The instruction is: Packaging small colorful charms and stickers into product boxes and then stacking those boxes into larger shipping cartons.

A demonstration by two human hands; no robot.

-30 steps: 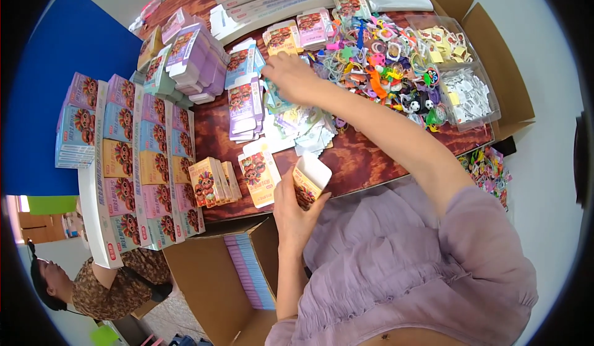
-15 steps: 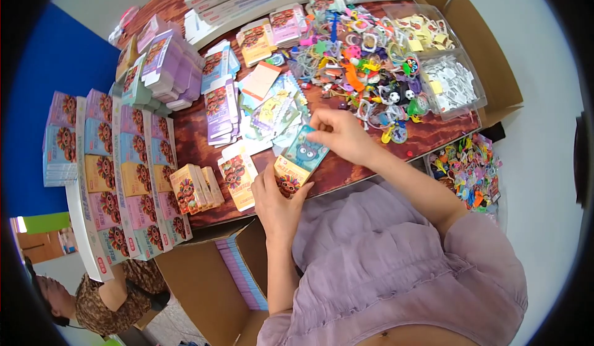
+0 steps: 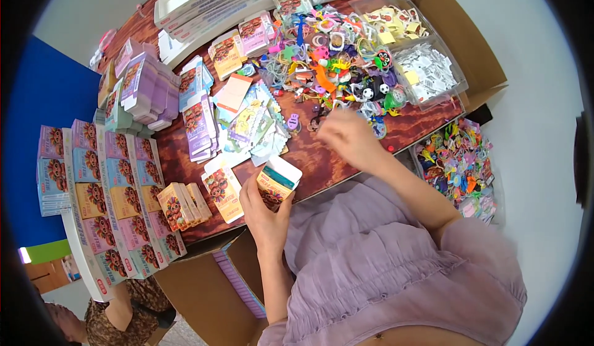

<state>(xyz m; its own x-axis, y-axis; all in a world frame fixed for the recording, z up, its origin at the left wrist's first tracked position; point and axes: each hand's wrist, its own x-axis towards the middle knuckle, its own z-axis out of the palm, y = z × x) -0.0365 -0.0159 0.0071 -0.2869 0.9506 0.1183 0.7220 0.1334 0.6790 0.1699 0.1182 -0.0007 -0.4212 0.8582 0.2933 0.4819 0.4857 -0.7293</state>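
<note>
My left hand [image 3: 265,221] grips a small yellow printed box [image 3: 272,191] near the table's front edge. Its white flap stands up, and the edge of a teal card [image 3: 279,177] shows inside the mouth. My right hand [image 3: 350,137] hovers at the near side of a heap of colourful small trinkets [image 3: 334,61]; its fingers are smeared by motion. Between the hands lies a loose purple trinket [image 3: 293,122]. Left of the held box rests a flattened yellow box [image 3: 223,191], next to several small filled yellow boxes [image 3: 179,207]. Beyond it lies a pile of printed cards [image 3: 250,126].
Trays of coloured boxes [image 3: 117,197] line the left side, near stacked folded boxes [image 3: 148,89]. Clear bins of white packets [image 3: 430,67] and yellowish pieces [image 3: 396,24] stand at right. An open carton [image 3: 198,296] sits below the table. Another person [image 3: 124,315] is at lower left.
The teal picture card has gone down into the yellow box. My right hand has left the box and moved toward the trinkets. The whole view has shifted slightly.
</note>
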